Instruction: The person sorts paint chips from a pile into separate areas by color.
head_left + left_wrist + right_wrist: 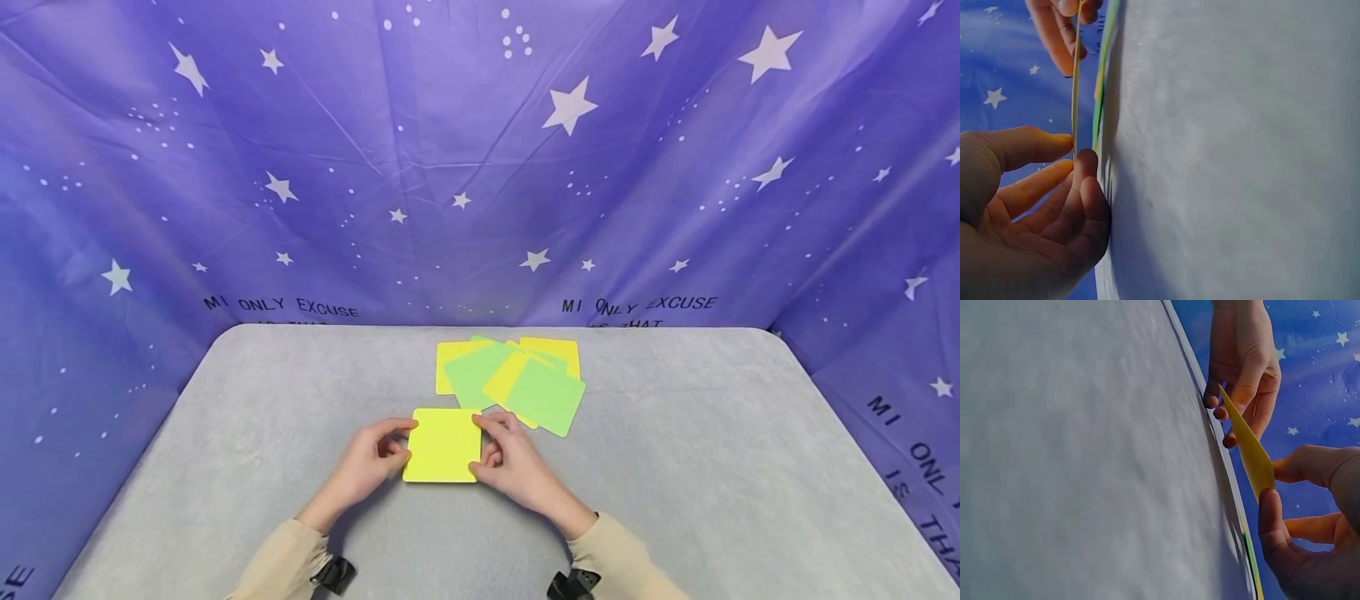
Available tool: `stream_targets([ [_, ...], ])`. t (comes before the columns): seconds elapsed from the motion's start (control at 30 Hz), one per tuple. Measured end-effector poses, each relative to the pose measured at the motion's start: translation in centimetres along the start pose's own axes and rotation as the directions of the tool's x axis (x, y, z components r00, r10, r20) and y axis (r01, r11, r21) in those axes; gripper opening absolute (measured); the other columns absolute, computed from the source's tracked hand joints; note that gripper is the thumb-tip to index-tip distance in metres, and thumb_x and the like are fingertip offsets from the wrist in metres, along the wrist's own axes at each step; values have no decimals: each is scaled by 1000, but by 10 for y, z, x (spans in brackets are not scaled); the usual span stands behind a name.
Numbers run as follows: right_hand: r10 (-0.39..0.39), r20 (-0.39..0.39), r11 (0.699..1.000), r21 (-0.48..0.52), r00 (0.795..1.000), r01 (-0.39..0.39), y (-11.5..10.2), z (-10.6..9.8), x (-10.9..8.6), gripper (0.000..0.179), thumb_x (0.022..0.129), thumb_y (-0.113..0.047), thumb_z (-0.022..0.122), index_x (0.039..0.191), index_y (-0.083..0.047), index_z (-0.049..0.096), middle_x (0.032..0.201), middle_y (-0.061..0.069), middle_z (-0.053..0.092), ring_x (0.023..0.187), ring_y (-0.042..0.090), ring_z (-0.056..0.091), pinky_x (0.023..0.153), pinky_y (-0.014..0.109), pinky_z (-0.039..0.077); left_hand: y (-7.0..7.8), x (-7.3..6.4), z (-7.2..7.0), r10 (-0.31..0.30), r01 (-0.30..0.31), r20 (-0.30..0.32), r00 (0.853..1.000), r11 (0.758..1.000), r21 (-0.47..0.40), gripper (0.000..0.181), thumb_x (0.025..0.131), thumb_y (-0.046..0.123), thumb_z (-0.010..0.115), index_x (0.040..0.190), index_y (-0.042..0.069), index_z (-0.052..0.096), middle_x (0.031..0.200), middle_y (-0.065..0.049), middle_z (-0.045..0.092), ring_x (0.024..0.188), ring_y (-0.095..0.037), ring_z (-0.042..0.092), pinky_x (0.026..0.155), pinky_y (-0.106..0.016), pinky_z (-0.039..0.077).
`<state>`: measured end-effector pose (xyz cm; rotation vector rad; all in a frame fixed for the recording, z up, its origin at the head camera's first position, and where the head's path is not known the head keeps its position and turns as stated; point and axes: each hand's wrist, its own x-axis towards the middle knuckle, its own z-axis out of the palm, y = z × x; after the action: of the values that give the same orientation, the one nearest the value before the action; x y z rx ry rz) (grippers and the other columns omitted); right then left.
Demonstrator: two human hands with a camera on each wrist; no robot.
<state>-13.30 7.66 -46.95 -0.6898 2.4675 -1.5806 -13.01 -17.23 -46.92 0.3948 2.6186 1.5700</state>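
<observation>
Both hands hold a yellow card (442, 446), a rounded square, just above the table. My left hand (369, 457) pinches its left edge between thumb and fingers. At the opposite edge, my right hand (516, 460) grips it near the two right corners. Seen almost edge-on, the card (1075, 94) looks thin in the left wrist view. The right wrist view shows the card's underside (1252, 456) slanting between the hands, clear of the tabletop. Beyond it on the table lies a loose, overlapping spread of green cards (546, 398) and yellow cards (450, 379).
The grey table (675, 483) has a rounded far edge. A purple-blue curtain (465, 150) with white stars and printed words hangs behind it and along both sides. Black bands (334, 575) are worn on both wrists over beige sleeves (288, 554).
</observation>
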Motion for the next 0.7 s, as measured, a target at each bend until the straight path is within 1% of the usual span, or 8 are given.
stream_targets([
  [0.07, -4, 18, 1000, -3, 1000, 4, -1, 5, 1, 62, 78, 8, 72, 133, 13, 47, 121, 18, 41, 70, 6, 56, 64, 20, 51, -1, -5, -3, -3, 3, 5, 1000, 999, 35, 37, 81, -10, 66, 117, -8, 63, 102, -14, 62, 70, -9, 57, 58, -24, 48],
  [0.23, 12, 77, 1000, 26, 997, -14, -5, 16, 1, 62, 78, 8, 73, 133, 14, 46, 120, 17, 41, 73, 5, 56, 65, 20, 52, -4, -19, -11, -25, 24, 12, 1000, 997, 78, 37, 81, -7, 69, 117, -7, 63, 101, -12, 62, 68, -7, 56, 59, -25, 48],
  [0.27, 17, 92, 999, 34, 996, -20, -7, 18, 1, 62, 78, 8, 73, 133, 14, 46, 120, 17, 41, 73, 5, 56, 66, 20, 52, -4, -22, -12, -23, 22, 14, 1000, 996, 86, 37, 80, -7, 70, 117, -7, 63, 100, -11, 62, 68, -7, 56, 59, -25, 49],
  [0.37, 27, 133, 998, 58, 991, -35, -9, 23, 0, 60, 78, 9, 72, 133, 13, 47, 120, 15, 40, 73, 4, 57, 67, 19, 52, -4, -30, -16, 10, -12, 11, 1000, 993, 118, 38, 80, -6, 71, 116, -8, 63, 98, -10, 61, 68, -6, 55, 60, -25, 49],
  [0.53, 27, 172, 996, 74, 985, -41, -10, 32, -1, 58, 78, 10, 70, 132, 12, 49, 120, 13, 39, 73, 2, 57, 67, 19, 52, -2, -39, -20, 37, -35, -6, 999, 978, 208, 39, 78, -5, 74, 116, -8, 62, 90, -5, 58, 68, -4, 53, 59, -24, 49],
  [0.7, 9, 171, 1000, 21, 985, -13, -11, 36, -2, 57, 77, 7, 72, 131, 10, 52, 119, 11, 40, 69, 0, 54, 64, 18, 50, -1, -44, -22, 23, -20, -7, 1000, 953, 302, 42, 76, -1, 77, 116, -6, 63, 95, -5, 58, 67, -3, 50, 58, -23, 46],
])
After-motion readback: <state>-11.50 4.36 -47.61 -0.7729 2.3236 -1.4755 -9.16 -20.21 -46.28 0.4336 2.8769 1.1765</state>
